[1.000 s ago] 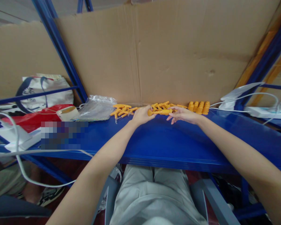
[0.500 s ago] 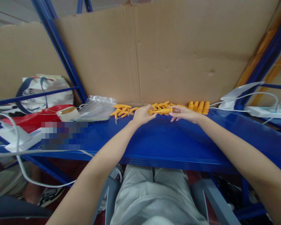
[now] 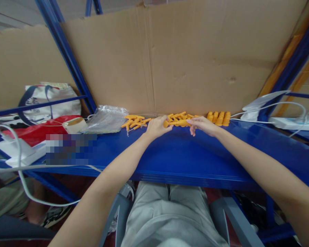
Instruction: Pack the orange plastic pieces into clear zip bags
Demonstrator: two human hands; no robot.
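Note:
In the head view, an orange plastic corkscrew [image 3: 179,122] lies level between my two hands, just above the blue shelf. My left hand [image 3: 157,127] is closed around its left end, where a round orange part shows beside the thumb. At the other end, my right hand [image 3: 204,125] pinches it between thumb and forefinger, the other fingers curled loosely below. Behind the hands lies a pile of orange corkscrews [image 3: 181,115]. Orange handles with bare metal spirals [image 3: 135,121] are heaped left of my left hand. Several orange sleeves [image 3: 218,118] stand in a row right of my right hand.
The blue metal shelf [image 3: 175,154] runs across, backed by a cardboard sheet [image 3: 154,61]. Clear plastic bags [image 3: 106,118], a red bag [image 3: 43,128] and white cables [image 3: 19,151] lie leftward. A power strip [image 3: 293,122] is at the right. Part of another person shows lower left.
My right hand has shifted slightly, its thumb and forefinger now closed on the corkscrew's right end. The corkscrew looks turned and thinner. My left hand has barely moved.

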